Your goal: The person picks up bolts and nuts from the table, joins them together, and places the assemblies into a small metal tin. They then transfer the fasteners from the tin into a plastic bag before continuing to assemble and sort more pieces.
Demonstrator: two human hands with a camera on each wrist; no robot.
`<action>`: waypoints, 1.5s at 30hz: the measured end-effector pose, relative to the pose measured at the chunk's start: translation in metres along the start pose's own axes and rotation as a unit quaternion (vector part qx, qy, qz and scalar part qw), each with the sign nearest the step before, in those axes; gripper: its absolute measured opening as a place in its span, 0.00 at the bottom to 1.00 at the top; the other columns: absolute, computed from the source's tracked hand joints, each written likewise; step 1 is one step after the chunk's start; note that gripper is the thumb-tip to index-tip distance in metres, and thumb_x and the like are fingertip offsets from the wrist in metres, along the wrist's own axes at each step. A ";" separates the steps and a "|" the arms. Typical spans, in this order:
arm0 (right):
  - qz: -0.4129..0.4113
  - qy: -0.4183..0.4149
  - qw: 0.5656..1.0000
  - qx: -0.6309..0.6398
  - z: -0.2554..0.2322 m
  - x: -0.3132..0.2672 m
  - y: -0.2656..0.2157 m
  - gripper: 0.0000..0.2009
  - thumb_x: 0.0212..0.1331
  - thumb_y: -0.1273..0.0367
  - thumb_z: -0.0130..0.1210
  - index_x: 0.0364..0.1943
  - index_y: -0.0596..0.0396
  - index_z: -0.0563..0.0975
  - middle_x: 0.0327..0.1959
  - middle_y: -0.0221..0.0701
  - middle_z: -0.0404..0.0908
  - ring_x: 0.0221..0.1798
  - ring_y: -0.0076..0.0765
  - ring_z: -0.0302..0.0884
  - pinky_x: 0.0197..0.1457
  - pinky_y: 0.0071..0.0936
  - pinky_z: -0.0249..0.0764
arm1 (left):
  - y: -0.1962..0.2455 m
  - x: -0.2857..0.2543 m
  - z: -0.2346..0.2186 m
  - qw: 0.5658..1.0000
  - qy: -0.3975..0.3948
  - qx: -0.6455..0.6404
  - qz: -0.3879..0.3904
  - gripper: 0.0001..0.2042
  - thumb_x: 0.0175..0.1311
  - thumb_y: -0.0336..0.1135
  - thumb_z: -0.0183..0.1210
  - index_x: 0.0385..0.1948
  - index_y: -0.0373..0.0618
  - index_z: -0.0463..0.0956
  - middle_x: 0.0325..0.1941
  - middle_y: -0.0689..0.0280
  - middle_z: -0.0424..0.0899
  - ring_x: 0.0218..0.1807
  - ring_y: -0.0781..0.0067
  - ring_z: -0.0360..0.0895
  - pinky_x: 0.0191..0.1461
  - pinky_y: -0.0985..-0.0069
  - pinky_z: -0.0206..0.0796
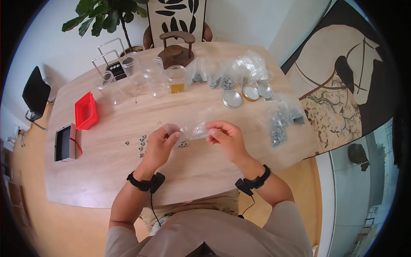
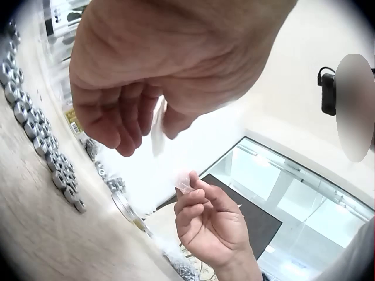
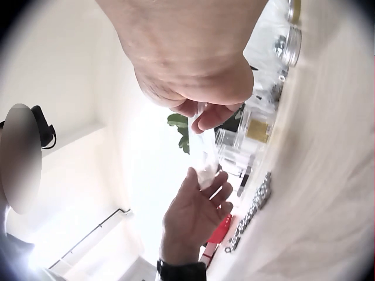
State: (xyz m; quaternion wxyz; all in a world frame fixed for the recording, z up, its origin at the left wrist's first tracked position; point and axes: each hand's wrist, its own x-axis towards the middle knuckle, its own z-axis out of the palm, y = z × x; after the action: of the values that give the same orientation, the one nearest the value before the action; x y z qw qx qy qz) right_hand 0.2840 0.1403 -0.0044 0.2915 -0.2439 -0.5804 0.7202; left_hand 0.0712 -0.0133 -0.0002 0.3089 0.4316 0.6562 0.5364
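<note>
A clear plastic bag is stretched between the two hands above the table. My left hand pinches one end of it between thumb and fingers. The opposite end is pinched by my right hand. In the right wrist view the bag looks thin and flat, with no contents showing. Below and left of the hands, metal nuts lie loose on the wooden table; the left wrist view shows these nuts in rows. Part of them is hidden behind the left hand in the head view.
Left are a red tray and a grey box. Clear jars stand at the back, beside bags of grey hardware. Round metal lids lie in front of those bags. More filled bags lie at right.
</note>
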 end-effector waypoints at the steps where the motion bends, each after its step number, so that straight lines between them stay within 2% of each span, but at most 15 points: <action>1: 0.005 -0.013 1.000 0.003 0.000 0.003 0.005 0.11 0.74 0.72 0.61 0.54 0.62 0.84 0.40 0.33 0.88 0.39 0.24 0.86 0.43 0.23 0.83 | -0.010 0.003 -0.006 1.000 0.006 0.019 0.012 0.12 0.81 0.37 0.61 0.51 0.37 0.84 0.33 0.72 0.82 0.36 0.82 0.75 0.43 0.79 0.71; 3: 0.015 -0.042 0.999 0.006 -0.004 0.019 0.012 0.12 0.73 0.71 0.62 0.55 0.62 0.84 0.45 0.35 0.89 0.41 0.25 0.87 0.43 0.22 0.83 | -0.016 0.008 -0.021 0.998 0.001 0.043 0.034 0.11 0.82 0.34 0.58 0.51 0.36 0.84 0.32 0.72 0.80 0.35 0.83 0.74 0.41 0.79 0.70; 7: -0.185 -0.025 0.941 -0.282 0.011 0.047 0.003 0.19 0.66 0.67 0.68 0.57 0.60 0.83 0.58 0.40 0.85 0.57 0.40 0.84 0.58 0.35 0.83 | 0.006 0.003 -0.039 0.994 0.041 0.105 -0.019 0.09 0.77 0.30 0.59 0.51 0.37 0.84 0.32 0.70 0.81 0.36 0.81 0.76 0.42 0.77 0.70; 10: -0.261 -0.109 0.880 -0.382 0.035 0.053 -0.011 0.24 0.61 0.63 0.71 0.58 0.59 0.82 0.64 0.43 0.81 0.68 0.51 0.77 0.71 0.43 0.76 | 0.021 -0.002 -0.038 0.985 -0.039 0.156 -0.069 0.08 0.75 0.30 0.62 0.48 0.38 0.84 0.31 0.67 0.82 0.35 0.79 0.76 0.42 0.75 0.71; 12: -0.289 -0.193 0.836 -0.424 0.047 0.054 -0.008 0.25 0.59 0.61 0.72 0.58 0.59 0.82 0.65 0.45 0.81 0.72 0.55 0.72 0.77 0.46 0.69 | 0.015 -0.003 -0.038 0.976 -0.086 0.199 0.018 0.06 0.73 0.29 0.64 0.45 0.38 0.84 0.31 0.66 0.83 0.35 0.78 0.76 0.41 0.74 0.71; 13: -0.326 -0.192 0.825 -0.421 0.050 0.057 -0.009 0.26 0.58 0.61 0.72 0.58 0.59 0.82 0.63 0.45 0.82 0.69 0.55 0.75 0.75 0.45 0.72 | 0.015 -0.001 -0.040 0.967 -0.110 0.221 0.063 0.05 0.72 0.28 0.64 0.44 0.39 0.84 0.31 0.65 0.83 0.34 0.78 0.76 0.40 0.73 0.71; 15: -0.394 -0.187 0.798 -0.416 0.051 0.059 -0.010 0.26 0.57 0.62 0.73 0.57 0.60 0.82 0.59 0.44 0.85 0.63 0.55 0.80 0.70 0.43 0.77 | 0.019 -0.002 -0.046 0.966 -0.151 0.208 0.003 0.05 0.71 0.29 0.66 0.40 0.37 0.82 0.30 0.64 0.83 0.34 0.75 0.77 0.42 0.70 0.72; 18: -0.065 -0.308 0.880 -0.356 0.046 0.055 -0.010 0.22 0.57 0.66 0.72 0.54 0.59 0.82 0.46 0.41 0.89 0.48 0.47 0.87 0.57 0.39 0.82 | 0.009 -0.003 -0.046 0.981 -0.142 0.122 -0.053 0.06 0.71 0.29 0.67 0.37 0.36 0.81 0.30 0.67 0.82 0.34 0.76 0.77 0.41 0.71 0.72; 21: -0.045 -0.246 0.932 -0.262 0.035 0.054 0.007 0.17 0.58 0.70 0.70 0.52 0.58 0.83 0.35 0.35 0.89 0.36 0.36 0.87 0.44 0.35 0.82 | -0.002 0.002 -0.046 0.992 -0.074 0.046 -0.093 0.04 0.71 0.26 0.66 0.41 0.37 0.81 0.33 0.73 0.82 0.36 0.83 0.76 0.41 0.79 0.70; 24: -0.069 -0.223 0.955 -0.182 0.031 0.056 0.025 0.14 0.64 0.71 0.69 0.52 0.57 0.84 0.36 0.33 0.90 0.39 0.26 0.86 0.47 0.29 0.82 | -0.013 0.005 -0.040 0.992 -0.056 0.045 -0.104 0.04 0.71 0.23 0.65 0.44 0.39 0.82 0.35 0.75 0.81 0.37 0.87 0.75 0.41 0.83 0.68; 33: -0.040 -0.229 0.961 -0.151 0.029 0.054 0.031 0.12 0.64 0.68 0.68 0.48 0.56 0.85 0.30 0.35 0.88 0.33 0.31 0.86 0.39 0.33 0.80 | 0.007 0.004 -0.014 0.976 -0.057 0.209 0.020 0.05 0.69 0.23 0.65 0.43 0.34 0.82 0.35 0.65 0.87 0.37 0.79 0.80 0.44 0.76 0.74; 36: -0.081 -0.222 0.955 -0.179 0.030 0.053 0.036 0.11 0.62 0.67 0.70 0.44 0.57 0.85 0.29 0.36 0.87 0.33 0.34 0.86 0.39 0.36 0.79 | 0.008 0.002 -0.013 0.976 -0.052 0.212 -0.001 0.05 0.67 0.22 0.66 0.41 0.35 0.83 0.36 0.64 0.88 0.37 0.74 0.81 0.45 0.74 0.75; 39: -0.098 -0.224 0.947 -0.208 0.032 0.055 0.044 0.11 0.61 0.65 0.71 0.41 0.57 0.85 0.28 0.38 0.87 0.33 0.37 0.85 0.39 0.37 0.79 | 0.002 0.001 -0.018 0.961 -0.080 0.258 0.054 0.05 0.68 0.23 0.65 0.42 0.36 0.82 0.37 0.62 0.88 0.38 0.72 0.82 0.46 0.72 0.75; 42: -0.107 -0.225 0.937 -0.245 0.029 0.058 0.052 0.11 0.61 0.65 0.72 0.41 0.55 0.86 0.24 0.32 0.84 0.29 0.28 0.79 0.36 0.32 0.76 | 0.001 0.005 -0.021 0.926 -0.076 0.328 0.168 0.07 0.68 0.26 0.66 0.44 0.37 0.82 0.40 0.58 0.87 0.42 0.59 0.85 0.47 0.66 0.76; 45: -0.085 -0.250 0.938 -0.224 0.027 0.060 0.045 0.10 0.63 0.65 0.72 0.42 0.55 0.86 0.27 0.30 0.85 0.31 0.26 0.78 0.39 0.30 0.76 | 0.000 0.002 -0.021 0.953 -0.068 0.272 0.117 0.07 0.68 0.26 0.66 0.43 0.38 0.81 0.41 0.57 0.86 0.46 0.56 0.84 0.49 0.64 0.75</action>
State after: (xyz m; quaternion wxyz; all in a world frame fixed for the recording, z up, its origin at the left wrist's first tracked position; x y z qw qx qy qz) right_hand 0.2165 0.1563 -0.0437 0.1351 -0.0648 -0.7997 0.5815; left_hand 0.0522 -0.0212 0.0048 0.1580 0.6086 0.6997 0.3393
